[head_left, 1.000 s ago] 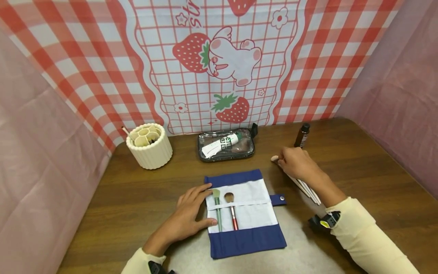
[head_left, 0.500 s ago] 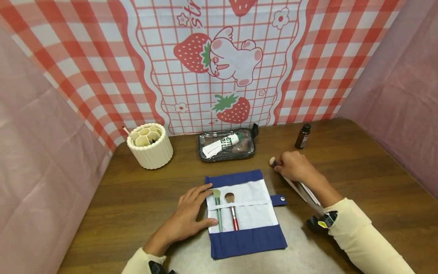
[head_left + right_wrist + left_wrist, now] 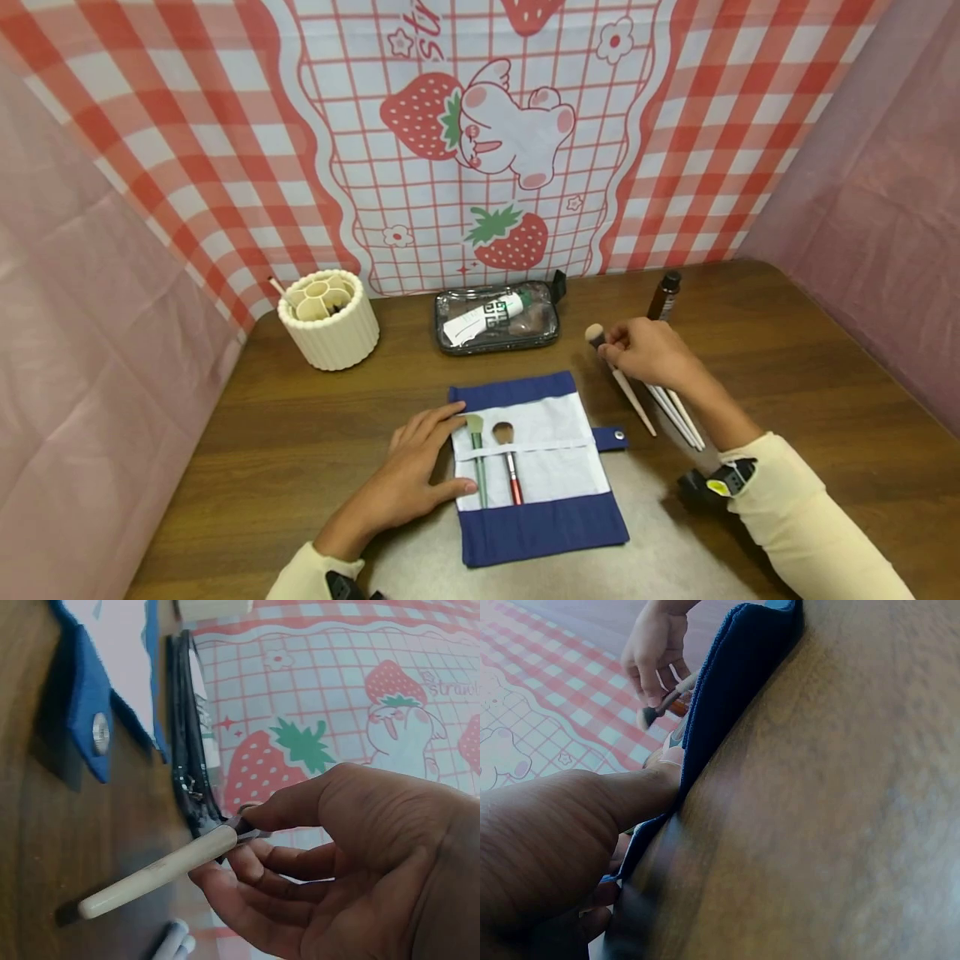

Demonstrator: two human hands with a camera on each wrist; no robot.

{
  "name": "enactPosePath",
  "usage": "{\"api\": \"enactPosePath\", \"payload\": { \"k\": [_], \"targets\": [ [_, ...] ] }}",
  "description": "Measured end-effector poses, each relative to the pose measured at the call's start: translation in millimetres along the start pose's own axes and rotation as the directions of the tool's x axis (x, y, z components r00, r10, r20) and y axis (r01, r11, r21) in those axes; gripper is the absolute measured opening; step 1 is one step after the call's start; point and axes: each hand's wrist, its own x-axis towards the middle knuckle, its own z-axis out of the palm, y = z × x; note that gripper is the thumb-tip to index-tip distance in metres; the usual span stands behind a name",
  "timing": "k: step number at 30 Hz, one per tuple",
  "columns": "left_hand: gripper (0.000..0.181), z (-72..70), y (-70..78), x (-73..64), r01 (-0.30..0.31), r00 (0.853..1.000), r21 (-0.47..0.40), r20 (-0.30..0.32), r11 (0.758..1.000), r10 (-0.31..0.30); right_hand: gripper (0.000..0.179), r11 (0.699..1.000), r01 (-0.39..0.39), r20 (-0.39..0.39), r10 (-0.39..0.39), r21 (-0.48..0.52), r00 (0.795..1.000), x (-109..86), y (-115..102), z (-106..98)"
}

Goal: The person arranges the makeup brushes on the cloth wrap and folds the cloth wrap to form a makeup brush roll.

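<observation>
A makeup brush with a pale handle (image 3: 632, 402) and a light, dark-based head is pinched near its ferrule between the thumb and fingers of my right hand (image 3: 651, 354). In the right wrist view the brush handle (image 3: 157, 876) points away to the lower left. My left hand (image 3: 416, 467) rests on the left edge of an open blue-and-white brush roll (image 3: 555, 471), its fingers fairly straight. Under the roll's white strap lie a green brush (image 3: 478, 467) and a red-handled brush (image 3: 513, 479). Several pale-handled brushes (image 3: 678, 421) lie on the table beneath my right forearm.
A cream fluted holder (image 3: 333, 337) with a brush in it stands at the back left. Behind the roll lies a clear pouch (image 3: 497, 317) with a white tube inside. A dark bottle (image 3: 665, 293) stands just behind my right hand. Patterned cloth hangs along the table's back.
My right hand has drawn one pale-handled brush leftward, apart from the others, and raised it a little. My left hand and the brush roll have stayed in place.
</observation>
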Motion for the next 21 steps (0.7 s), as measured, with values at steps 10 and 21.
{"api": "enactPosePath", "payload": {
  "k": [10, 21],
  "targets": [
    [0.086, -0.4, 0.1, 0.9, 0.000, 1.000, 0.006, 0.004, 1.000, 0.000, 0.033, 0.970, -0.034, -0.057, 0.049, 0.242, 0.997, -2.8, -4, -25],
    [0.086, 0.4, -0.6, 0.5, -0.001, 1.000, -0.001, 0.001, 1.000, 0.001, 0.036, 0.871, 0.069, -0.159, 0.010, 0.486, 0.987, 4.9, 1, -28]
  ]
}}
